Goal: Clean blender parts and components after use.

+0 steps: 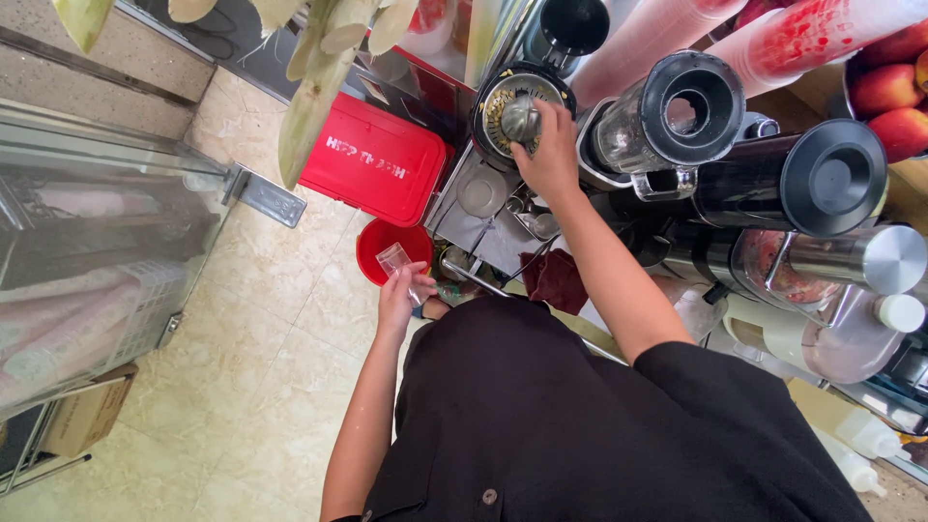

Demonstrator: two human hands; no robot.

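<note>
Pressing down on the metal cone of the juicer [520,116], the person's right hand [551,155] is closing over the reamer's top, fingers clamped around what looks like a piece of fruit on it, though the fruit itself is hidden under the palm. The juicer is sitting at about twelve o'clock from the person's body, its strainer ring speckled with pulp and seeds, so squeezing appears to be already under way rather than just beginning. The left hand [401,295] is gripping a small clear plastic cup [396,261] out at about ten o'clock, low over the floor side and well apart from the juicer; I cannot tell whether anything is in it, and it looks as if no juice is being poured into it yet, so the collecting part seems to be still ahead.

Just beyond that cup, a red bucket [382,246] is standing on the tiled floor, with a red lidded box [372,159] beside it at eleven o'clock. A dark red cloth [556,280] is lying on the counter edge between the two arms. At one to two o'clock, a blender jar [667,121] and a steel-lidded jug [831,179] are crowding the counter, with red apples [889,97] in a bowl at the far right.
</note>
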